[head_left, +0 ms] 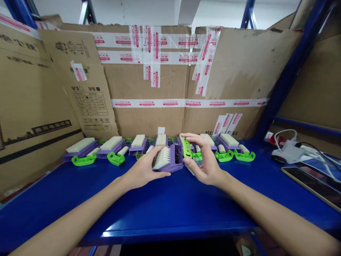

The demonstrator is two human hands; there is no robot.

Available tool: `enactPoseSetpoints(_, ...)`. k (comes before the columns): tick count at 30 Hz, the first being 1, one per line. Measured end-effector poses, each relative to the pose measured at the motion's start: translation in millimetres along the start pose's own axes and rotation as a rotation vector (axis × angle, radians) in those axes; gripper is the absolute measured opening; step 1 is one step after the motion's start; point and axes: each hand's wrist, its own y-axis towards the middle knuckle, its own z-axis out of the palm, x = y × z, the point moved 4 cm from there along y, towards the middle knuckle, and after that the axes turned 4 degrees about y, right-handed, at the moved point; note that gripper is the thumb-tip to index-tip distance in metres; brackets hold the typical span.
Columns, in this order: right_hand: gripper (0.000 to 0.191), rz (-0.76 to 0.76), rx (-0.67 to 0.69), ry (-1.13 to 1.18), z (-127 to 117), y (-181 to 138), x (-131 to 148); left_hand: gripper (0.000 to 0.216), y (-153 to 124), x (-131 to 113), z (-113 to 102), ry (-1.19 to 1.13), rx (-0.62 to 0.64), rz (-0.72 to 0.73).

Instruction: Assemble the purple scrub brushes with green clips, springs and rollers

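My left hand (142, 171) is closed round a purple brush block with white bristles (165, 160), held just above the blue shelf (165, 206). My right hand (204, 161) pinches a bright green handle piece (187, 148) right beside the purple block, with a clear wrapper under its fingers. Behind both hands runs a row of several more purple brushes (81, 147) with green handles (83, 160) and small white rollers, lined up along the cardboard wall.
Taped cardboard sheets (165, 81) wall in the back and left. At the right lie a white charger with cables (290, 151) and a flat phone (311, 185). A blue rack post (287, 78) rises at the right.
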Motion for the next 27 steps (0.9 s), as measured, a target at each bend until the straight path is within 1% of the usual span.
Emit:
enactPoseSetpoints(5,0.058,0.013,0.055,0.027,4,0,-1,0.088,-1,1,2,0.002,-0.011,0.011)
enactPoseSetpoints(13,0.061,0.043,0.090,0.029,7,-2,-2,0.087,-1,-2,2,-0.017,-0.022,0.000)
enactPoseSetpoints(17,0.060,0.094,0.079,0.050,8,-3,-5,0.087,0,-3,2,-0.035,-0.015,-0.015)
enactPoseSetpoints(23,0.055,0.171,0.074,0.073,10,-2,-4,0.087,0,-3,2,-0.040,-0.040,-0.036)
enactPoseSetpoints(27,0.050,0.237,0.068,0.133,13,-1,-5,0.086,-1,-4,2,-0.035,-0.045,-0.052)
